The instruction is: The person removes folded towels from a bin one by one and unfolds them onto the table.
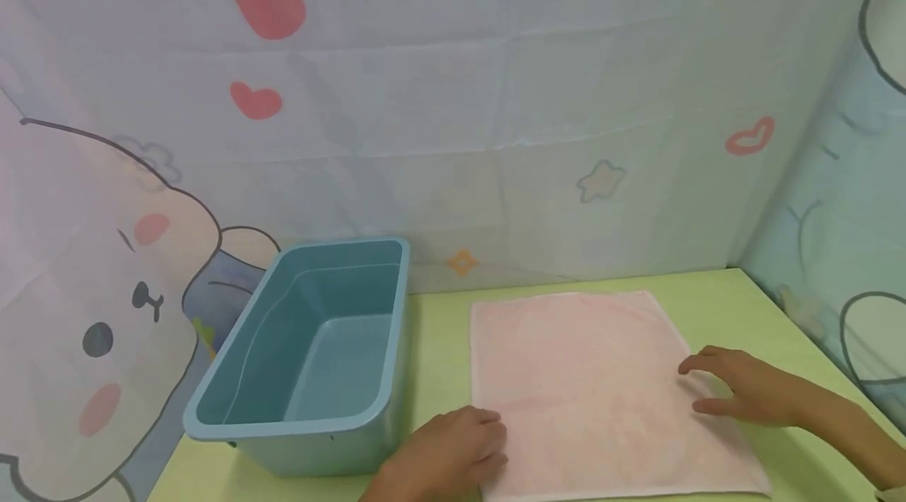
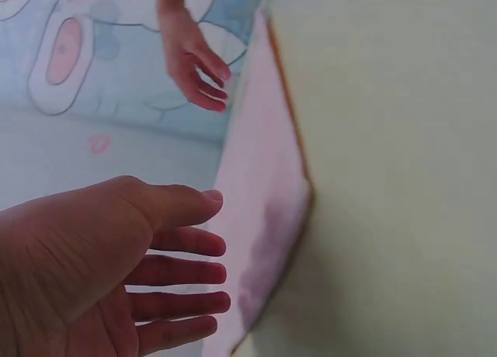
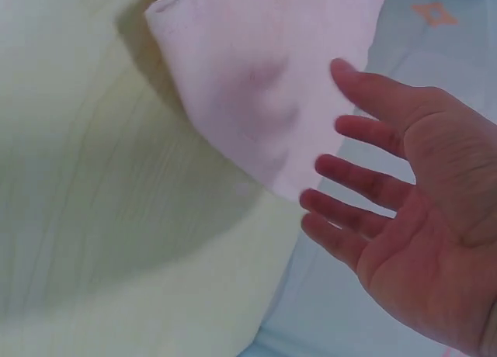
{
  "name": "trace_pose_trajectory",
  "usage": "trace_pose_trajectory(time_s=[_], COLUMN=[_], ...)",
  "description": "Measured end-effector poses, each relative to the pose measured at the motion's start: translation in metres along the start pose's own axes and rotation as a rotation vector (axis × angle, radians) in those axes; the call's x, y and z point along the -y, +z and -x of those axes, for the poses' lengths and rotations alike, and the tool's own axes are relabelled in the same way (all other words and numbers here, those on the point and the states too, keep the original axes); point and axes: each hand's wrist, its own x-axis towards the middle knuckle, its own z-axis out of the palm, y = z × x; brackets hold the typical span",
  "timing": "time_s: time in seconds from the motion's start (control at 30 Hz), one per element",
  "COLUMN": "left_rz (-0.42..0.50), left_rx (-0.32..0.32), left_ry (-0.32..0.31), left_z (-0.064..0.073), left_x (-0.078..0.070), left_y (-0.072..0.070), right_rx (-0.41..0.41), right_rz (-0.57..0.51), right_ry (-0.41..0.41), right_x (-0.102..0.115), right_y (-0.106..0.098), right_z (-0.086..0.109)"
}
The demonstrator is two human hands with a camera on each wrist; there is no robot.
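A pink towel (image 1: 587,400) lies spread flat on the light green table, its far edge close to the back wall. My left hand (image 1: 453,451) is at the towel's near left edge, fingers reaching over it. In the left wrist view that hand's fingers (image 2: 186,272) are extended and hold nothing. Over the right edge of the towel is my right hand (image 1: 750,388), thumb and fingers apart. The right wrist view shows its fingers (image 3: 365,182) loosely spread, with their shadow falling on the pink cloth.
Left of the towel stands a deep blue plastic basin (image 1: 396,384), with nothing visible inside. A cloth printed with hearts and cartoon figures (image 1: 453,93) hangs behind the table (image 1: 439,345) and along its sides.
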Motion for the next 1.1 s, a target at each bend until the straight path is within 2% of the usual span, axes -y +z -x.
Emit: trace_pose_trajectory(time_s=[0.07, 0.17, 0.27, 0.37, 0.5, 0.57, 0.67, 0.8, 0.93, 1.1], left_rz=[-0.043, -0.089, -0.049, -0.009, 0.019, 0.037, 0.063, 0.093, 0.095, 0.074], left_rx=[-0.033, -0.045, 0.007, 0.057, 0.091, 0.099, 0.108, 0.125, 0.132, 0.164], left_ry=[-0.026, -0.092, -0.16, -0.202, -0.255, -0.293, -0.333, -0.353, -0.374, -0.421], left_z=[-0.008, -0.024, -0.045, -0.067, -0.095, -0.105, -0.113, -0.116, -0.117, -0.115], left_x=[0.001, 0.0, 0.001, 0.005, 0.019, 0.027, 0.04, 0.052, 0.057, 0.063], left_y=[-0.004, -0.007, -0.005, 0.003, 0.014, 0.016, 0.021, 0.03, 0.034, 0.033], right_rx=[0.008, 0.058, 0.117, 0.152, 0.198, 0.219, 0.242, 0.255, 0.257, 0.257], right_rz=[0.035, 0.005, -0.032, -0.007, 0.048, 0.053, 0.039, -0.001, -0.03, -0.025], right_ry=[0.055, 0.128, 0.184, 0.21, 0.247, 0.272, 0.304, 0.341, 0.359, 0.353], right_x=[0.004, 0.007, 0.007, 0.003, -0.003, -0.006, -0.01, -0.014, -0.016, -0.015], right_y=[0.001, 0.005, 0.012, 0.022, 0.031, 0.035, 0.039, 0.046, 0.052, 0.056], right_z=[-0.013, -0.034, -0.051, -0.063, -0.077, -0.085, -0.096, -0.105, -0.11, -0.115])
